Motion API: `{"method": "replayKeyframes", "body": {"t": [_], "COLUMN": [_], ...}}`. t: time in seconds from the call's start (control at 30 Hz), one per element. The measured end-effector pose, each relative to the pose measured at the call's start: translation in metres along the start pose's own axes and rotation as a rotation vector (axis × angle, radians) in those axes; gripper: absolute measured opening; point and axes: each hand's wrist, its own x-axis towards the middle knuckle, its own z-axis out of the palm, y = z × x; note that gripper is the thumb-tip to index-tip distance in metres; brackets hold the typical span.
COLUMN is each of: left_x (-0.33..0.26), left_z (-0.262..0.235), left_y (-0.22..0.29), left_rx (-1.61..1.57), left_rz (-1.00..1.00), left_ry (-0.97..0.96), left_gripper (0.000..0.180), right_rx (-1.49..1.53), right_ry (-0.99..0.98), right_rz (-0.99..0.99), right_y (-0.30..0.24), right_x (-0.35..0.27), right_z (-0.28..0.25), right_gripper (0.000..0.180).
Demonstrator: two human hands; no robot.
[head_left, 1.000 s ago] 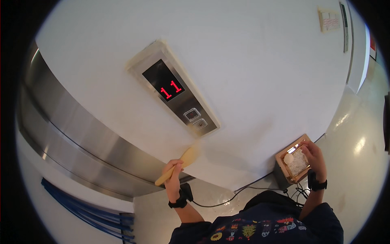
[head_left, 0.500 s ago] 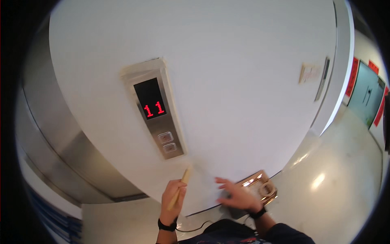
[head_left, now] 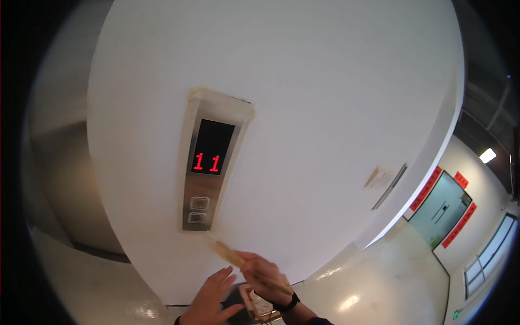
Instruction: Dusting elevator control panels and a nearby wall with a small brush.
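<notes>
Low in the view, the left hand (head_left: pixel 210 299) is spread, its grip released and holding nothing, just beside the right hand (head_left: pixel 266 276). The right grip is clenched on a flat wooden stick (head_left: pixel 228 253), whose tip points up toward the steel elevator call panel (head_left: pixel 208 169) on the white wall (head_left: pixel 325 97). Beyond, a corridor door (head_left: pixel 440 208).

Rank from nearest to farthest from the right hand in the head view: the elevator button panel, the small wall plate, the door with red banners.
From the right hand:
1. Elevator button panel, up-left on the wall.
2. Small wall plate, up-right.
3. Door with red banners, far right down the hall.
</notes>
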Motion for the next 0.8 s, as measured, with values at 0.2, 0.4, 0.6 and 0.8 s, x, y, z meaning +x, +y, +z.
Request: {"method": "replayKeyframes", "body": {"t": [0.2, 0.4, 0.6, 0.8], "left_x": [-0.035, -0.068, -0.084, -0.094], "left_z": [-0.040, -0.070, -0.080, -0.086], "left_y": [-0.025, -0.034, -0.045, -0.046], "left_rx": [-0.135, -0.048, 0.053, -0.086], "left_rz": [-0.480, -0.697, -0.743, -0.743], "left_ry": [0.070, 0.273, 0.335, 0.380], "left_gripper": [0.057, 0.047, 0.042, 0.034], "right_rx": [0.188, -0.310, 0.084, -0.325], "right_ry": [0.593, 1.085, 0.817, 1.114], "right_rz": [-0.209, -0.189, -0.164, 0.000], "right_y": [0.018, 0.008, 0.008, 0.018], "right_x": [0.034, 0.054, 0.039, 0.028], "right_z": [-0.070, -0.132, -0.133, -0.153], "right_gripper": [0.006, 0.010, 0.006, 0.006]}}
